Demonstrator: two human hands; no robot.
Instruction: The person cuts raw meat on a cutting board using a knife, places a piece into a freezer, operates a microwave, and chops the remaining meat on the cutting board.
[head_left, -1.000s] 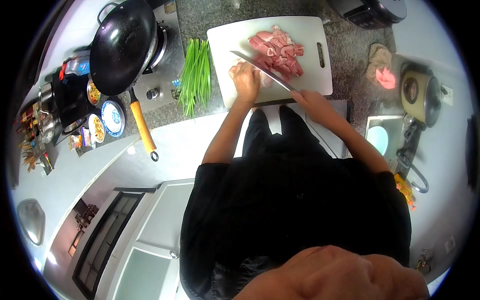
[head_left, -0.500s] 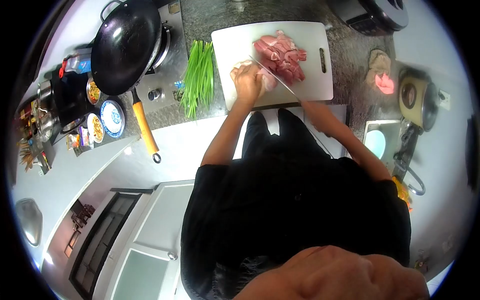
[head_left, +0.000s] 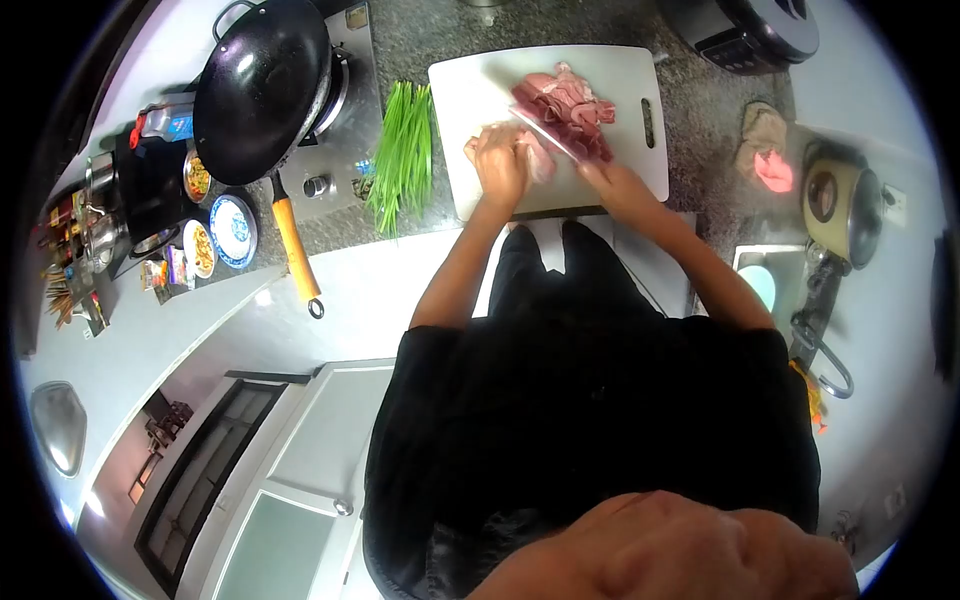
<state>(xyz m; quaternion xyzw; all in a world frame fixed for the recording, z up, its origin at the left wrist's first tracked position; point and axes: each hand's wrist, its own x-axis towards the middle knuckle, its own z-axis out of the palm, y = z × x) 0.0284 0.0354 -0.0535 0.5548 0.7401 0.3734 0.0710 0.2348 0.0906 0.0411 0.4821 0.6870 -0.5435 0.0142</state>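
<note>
On a white cutting board [head_left: 620,60], sliced raw meat [head_left: 568,98] lies in a pile at the upper middle. My left hand [head_left: 500,165] is closed on a paler piece of meat [head_left: 540,160] at the board's left part. My right hand [head_left: 622,190] grips a knife [head_left: 545,130] near the board's lower edge. The blade slants up and left between the held piece and the pile, its flat side partly blurred. Green chives [head_left: 403,150] lie just left of the board.
A black wok [head_left: 260,95] with a wooden handle rests on the stove at left. Beside it are a blue-patterned plate [head_left: 233,231] and bowls of food [head_left: 199,248]. A rice cooker [head_left: 745,35], a cloth [head_left: 760,135] and a sink [head_left: 780,260] are at right.
My right hand has moved up and left with the knife, bringing the blade against the sliced pile. My left hand stays on the meat piece. The whole view has shifted slightly.
</note>
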